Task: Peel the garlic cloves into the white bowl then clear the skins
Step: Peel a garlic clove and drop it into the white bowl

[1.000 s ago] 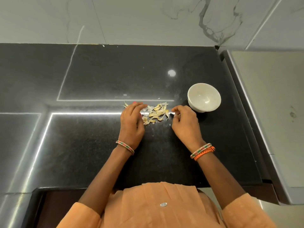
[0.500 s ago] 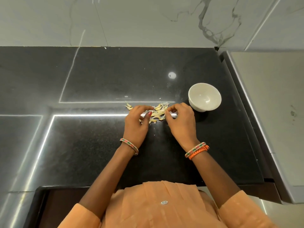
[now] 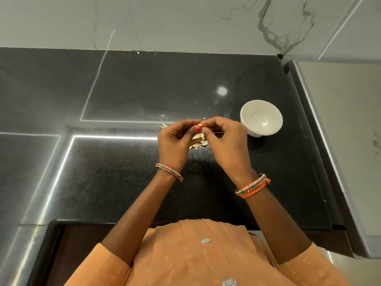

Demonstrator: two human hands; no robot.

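Note:
My left hand (image 3: pixel 175 141) and my right hand (image 3: pixel 226 141) are raised together above the black counter, fingertips meeting. Between them they pinch a small garlic clove (image 3: pixel 200 125), of which only a pale tip shows. Below the hands, mostly hidden by them, lies a pile of yellowish garlic cloves and skins (image 3: pixel 199 142). One loose skin (image 3: pixel 163 125) pokes out to the left of my left hand. The white bowl (image 3: pixel 261 117) stands upright to the right of my right hand; no clove is visible inside it.
The black granite counter (image 3: pixel 123 162) stretches wide to the left and toward me. A marble wall (image 3: pixel 185 21) runs along the back. A raised grey ledge (image 3: pixel 340 131) borders the counter on the right, close behind the bowl.
Both hands lifted off the pile on the counter and came together, now pinching one clove above it. The bowl has not moved.

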